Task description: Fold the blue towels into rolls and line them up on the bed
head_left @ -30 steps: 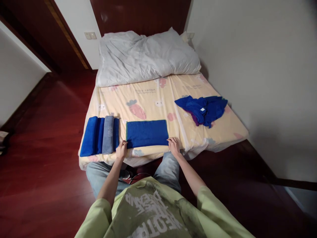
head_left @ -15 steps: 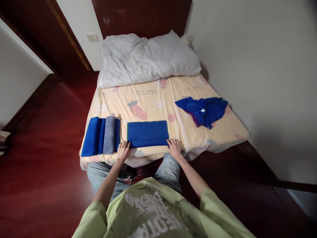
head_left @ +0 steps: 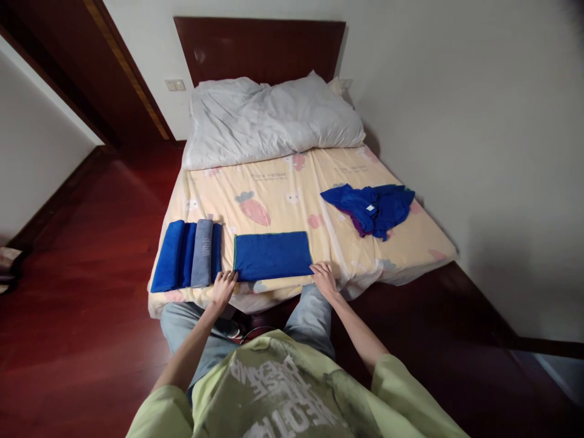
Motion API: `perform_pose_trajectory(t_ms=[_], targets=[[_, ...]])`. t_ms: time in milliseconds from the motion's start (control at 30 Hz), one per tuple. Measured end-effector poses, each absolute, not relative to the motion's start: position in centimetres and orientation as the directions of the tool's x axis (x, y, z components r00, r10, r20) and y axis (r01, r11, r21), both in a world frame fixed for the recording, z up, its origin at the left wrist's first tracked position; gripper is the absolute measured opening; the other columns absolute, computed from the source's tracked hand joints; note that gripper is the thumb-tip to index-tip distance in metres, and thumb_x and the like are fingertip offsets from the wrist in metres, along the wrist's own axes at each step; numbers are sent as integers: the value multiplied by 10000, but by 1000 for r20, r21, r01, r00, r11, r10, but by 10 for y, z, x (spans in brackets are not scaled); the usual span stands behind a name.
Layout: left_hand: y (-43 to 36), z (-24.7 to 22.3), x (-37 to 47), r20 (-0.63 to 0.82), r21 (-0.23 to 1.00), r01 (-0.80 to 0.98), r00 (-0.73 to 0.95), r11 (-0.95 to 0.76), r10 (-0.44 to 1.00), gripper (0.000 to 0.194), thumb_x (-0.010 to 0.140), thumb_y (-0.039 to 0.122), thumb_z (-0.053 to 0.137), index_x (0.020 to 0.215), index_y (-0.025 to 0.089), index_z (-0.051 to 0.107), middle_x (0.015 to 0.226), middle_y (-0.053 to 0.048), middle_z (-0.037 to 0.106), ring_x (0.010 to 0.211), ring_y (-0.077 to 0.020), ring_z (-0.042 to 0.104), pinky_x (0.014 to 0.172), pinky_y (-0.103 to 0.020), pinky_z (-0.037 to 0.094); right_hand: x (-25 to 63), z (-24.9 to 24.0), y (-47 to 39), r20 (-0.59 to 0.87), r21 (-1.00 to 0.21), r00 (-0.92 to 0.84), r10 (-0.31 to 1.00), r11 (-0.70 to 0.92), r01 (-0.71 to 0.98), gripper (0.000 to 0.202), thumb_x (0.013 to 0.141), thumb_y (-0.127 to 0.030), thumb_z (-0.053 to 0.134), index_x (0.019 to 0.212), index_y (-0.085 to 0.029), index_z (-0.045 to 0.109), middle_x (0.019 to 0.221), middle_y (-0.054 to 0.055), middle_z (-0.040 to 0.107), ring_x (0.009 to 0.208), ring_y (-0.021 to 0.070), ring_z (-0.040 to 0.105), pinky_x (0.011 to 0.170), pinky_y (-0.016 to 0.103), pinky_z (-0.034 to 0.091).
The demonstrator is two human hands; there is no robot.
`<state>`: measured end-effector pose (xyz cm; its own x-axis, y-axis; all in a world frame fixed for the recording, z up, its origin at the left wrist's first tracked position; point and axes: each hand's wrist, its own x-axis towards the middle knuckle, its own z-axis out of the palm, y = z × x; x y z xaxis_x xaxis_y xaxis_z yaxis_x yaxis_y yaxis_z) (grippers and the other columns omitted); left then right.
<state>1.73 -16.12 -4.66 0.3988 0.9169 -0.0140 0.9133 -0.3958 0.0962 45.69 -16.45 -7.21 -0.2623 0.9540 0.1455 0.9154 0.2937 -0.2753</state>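
- Cloth (head_left: 272, 255), blue, green edging, head view: flat on bed (head_left: 285, 213), spread between both hands' fingers, reaching away past the fingertips.
- Left hand (head_left: 224, 288): fingertips touching cloth's near left corner, fingers bent; can't tell if clamped or only pressing.
- Right hand (head_left: 324, 280): fingertips touching near right corner; thumb side unclear, can't tell if clamped.
- Left of left fingers, side by side: bright blue bundle (head_left: 168, 257) farthest out, then deep blue bundle (head_left: 187, 254), grey bundle (head_left: 201, 252) with pale lettering, narrow blue strip (head_left: 216, 249) nearest those fingers.
- Crumpled heap (head_left: 387, 210), blue with purple, white tag (head_left: 370, 208): beyond right fingers, off to their right, apart.
- White quilt (head_left: 274, 121): well beyond all fingers, by headboard (head_left: 260, 48).
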Motion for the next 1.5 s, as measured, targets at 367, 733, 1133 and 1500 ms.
perform_pose_trajectory(t_ms=[367,733,1133,1500], targets=[[-189,-58,13,11,357,907,233,-222,972,440,876,109,503,1239,221,725,1174,-122,741,1144,-268,644,973,-385,492,467,-77,-189,158,-471,-197,968,249,846,512,850,-19,474,1243,-219,736,1207,95,729,1175,251,634,1045,434,507],[-167,-65,18,-16,500,862,-82,79,997,330,1011,310,445,1179,165,690,967,-127,705,919,-255,693,828,-324,517,473,-94,-153,27,-535,68,997,-43,844,261,968,-324,544,1078,-189,738,1008,119,750,979,256,697,872,329,525],[-143,-62,30,-87,468,862,-176,196,981,271,1014,301,469,1103,170,689,1013,-139,770,1000,-277,728,853,-319,519,464,-92,-125,-115,-517,209,971,-238,822,276,965,-371,556,789,-205,690,829,90,730,798,227,667,693,269,441],[-141,-73,28,-76,390,900,-178,194,981,304,1019,311,462,1192,160,661,1007,-145,753,970,-268,730,851,-327,538,469,-83,-110,-210,-651,197,958,-287,703,246,840,-298,630,611,-214,595,611,21,654,669,195,645,633,245,456]])
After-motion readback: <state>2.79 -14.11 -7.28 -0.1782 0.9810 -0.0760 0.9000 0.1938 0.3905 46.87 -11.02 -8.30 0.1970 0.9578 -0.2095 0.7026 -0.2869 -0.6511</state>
